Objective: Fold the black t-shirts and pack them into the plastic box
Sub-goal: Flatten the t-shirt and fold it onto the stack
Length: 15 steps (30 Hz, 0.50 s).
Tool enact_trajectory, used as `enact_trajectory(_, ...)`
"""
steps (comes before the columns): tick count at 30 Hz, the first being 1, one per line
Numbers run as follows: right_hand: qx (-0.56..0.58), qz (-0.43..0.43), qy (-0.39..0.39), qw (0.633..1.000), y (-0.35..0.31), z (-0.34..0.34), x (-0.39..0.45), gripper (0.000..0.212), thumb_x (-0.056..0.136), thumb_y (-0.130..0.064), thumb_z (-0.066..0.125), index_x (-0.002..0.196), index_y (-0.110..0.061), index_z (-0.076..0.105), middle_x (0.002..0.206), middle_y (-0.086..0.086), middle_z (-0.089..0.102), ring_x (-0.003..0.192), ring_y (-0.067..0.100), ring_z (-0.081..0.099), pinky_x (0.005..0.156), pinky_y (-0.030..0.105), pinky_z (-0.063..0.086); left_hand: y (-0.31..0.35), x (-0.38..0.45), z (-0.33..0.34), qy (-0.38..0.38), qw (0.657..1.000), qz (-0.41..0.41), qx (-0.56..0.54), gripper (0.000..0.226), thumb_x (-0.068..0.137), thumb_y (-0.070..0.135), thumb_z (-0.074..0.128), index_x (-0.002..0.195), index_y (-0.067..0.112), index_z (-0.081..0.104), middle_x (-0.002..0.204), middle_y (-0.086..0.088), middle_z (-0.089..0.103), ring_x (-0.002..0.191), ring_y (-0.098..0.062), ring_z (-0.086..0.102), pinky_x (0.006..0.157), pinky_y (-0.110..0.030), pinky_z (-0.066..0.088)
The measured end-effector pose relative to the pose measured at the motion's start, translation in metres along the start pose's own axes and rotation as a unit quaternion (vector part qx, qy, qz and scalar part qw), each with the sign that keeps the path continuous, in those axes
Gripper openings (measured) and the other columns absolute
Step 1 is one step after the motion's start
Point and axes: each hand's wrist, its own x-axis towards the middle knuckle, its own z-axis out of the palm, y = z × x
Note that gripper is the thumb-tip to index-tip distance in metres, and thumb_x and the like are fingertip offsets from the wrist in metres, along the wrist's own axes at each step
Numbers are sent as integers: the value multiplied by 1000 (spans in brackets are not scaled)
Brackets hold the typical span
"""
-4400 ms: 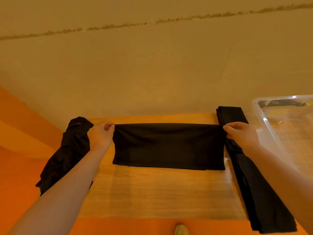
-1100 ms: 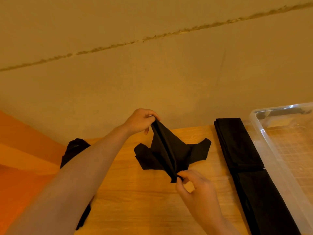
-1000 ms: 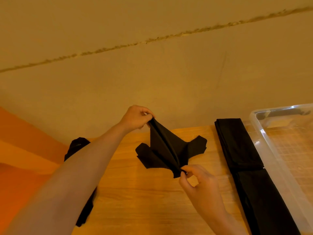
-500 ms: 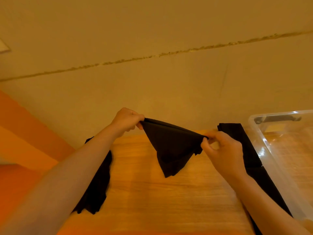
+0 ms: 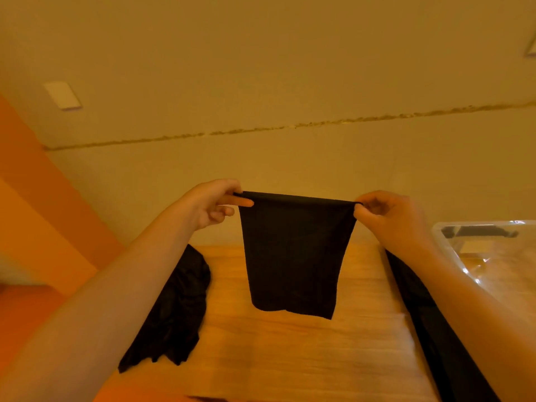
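Head view: folded t-shirt [image 5: 293,253] hangs above table [image 5: 290,358], between both hands.
Grip: left hand [image 5: 210,206] and right hand [image 5: 390,220] pinch its top corners.
Risk: a slack pinch probably unfolds it short of plastic box [image 5: 475,253].

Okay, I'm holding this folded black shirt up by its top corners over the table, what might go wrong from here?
1. Each hand, left hand and right hand, has only a fingertip grip on the folded shirt; a slip could let the layers fall open.
2. The hanging hem looks uneven, so laying it down may crease it.
3. The plastic box sits beyond the folded stack; carrying across could brush it.
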Motion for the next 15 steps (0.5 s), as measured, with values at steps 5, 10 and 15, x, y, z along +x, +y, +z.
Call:
enact_trajectory(5, -4, 15, -42, 999, 1, -5, 22, 7, 89, -17, 65, 93, -23, 68, 82, -11, 66, 77, -3, 61, 57, 3, 42, -4, -14, -16, -60, 988, 70, 126, 28, 77, 17, 77, 103, 9, 69, 96, -6, 75, 49, -4, 50, 38, -13, 32)
enact_trajectory(10, -60, 4, -106, 993, 13, 2, 55, 7, 89, -20, 65, 94, -25, 68, 76, -10, 66, 75, 0, 62, 69, 13, 47, -10, 6, -4, 29, 960, 141, 241, 15, 82, 21, 75, 89, 10, 68, 74, -4, 74, 43, -7, 55, 43, -19, 36)
enact_trajectory(15, -114, 4, -143, 983, 25, 10, 109, 15, 91, -19, 63, 103, -15, 70, 80, -5, 67, 74, 3, 61, 65, 14, 46, 0, 51, 10, 99, 899, 220, 366, 17, 83, 26, 74, 86, 10, 70, 70, -1, 71, 47, -11, 57, 56, -26, 48)
